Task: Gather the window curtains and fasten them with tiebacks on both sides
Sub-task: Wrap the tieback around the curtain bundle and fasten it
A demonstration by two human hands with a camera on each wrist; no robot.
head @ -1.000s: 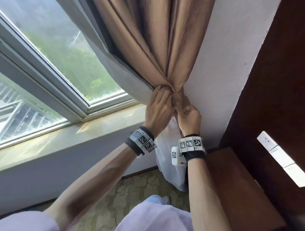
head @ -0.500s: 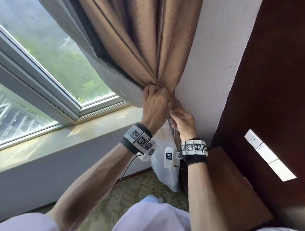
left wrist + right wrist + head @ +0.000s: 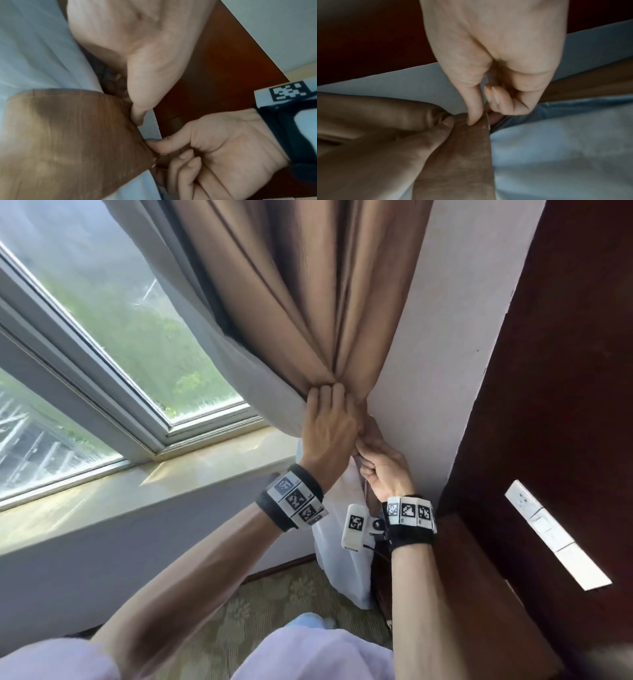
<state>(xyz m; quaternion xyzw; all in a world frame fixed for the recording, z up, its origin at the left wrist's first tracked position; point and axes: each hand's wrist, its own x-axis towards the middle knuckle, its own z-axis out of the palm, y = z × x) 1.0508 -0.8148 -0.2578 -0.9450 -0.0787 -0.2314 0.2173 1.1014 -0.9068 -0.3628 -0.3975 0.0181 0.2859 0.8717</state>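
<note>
The brown curtain (image 3: 308, 302) with its grey lining (image 3: 239, 364) is gathered into a bunch against the white wall. My left hand (image 3: 329, 419) grips the bunch at its narrowest point, fingers wrapped over the top. A brown tieback band (image 3: 68, 135) circles the bunch; the left thumb (image 3: 140, 111) presses on its edge. Just below and to the right, my right hand (image 3: 376, 460) pinches the tieback's end (image 3: 462, 148) between thumb and curled fingers (image 3: 496, 100). How the end is fastened is hidden between the hands.
A white sheer curtain (image 3: 342, 559) hangs below the hands. The window (image 3: 120, 320) and stone sill (image 3: 137, 498) lie to the left. A dark wood panel (image 3: 565, 371) with white switch plates (image 3: 555, 532) and a wooden cabinet (image 3: 479, 594) stand close on the right.
My right hand has dropped slightly and now reaches up under the left hand to the tieback. The left hand keeps its grip on the bunch in the same place.
</note>
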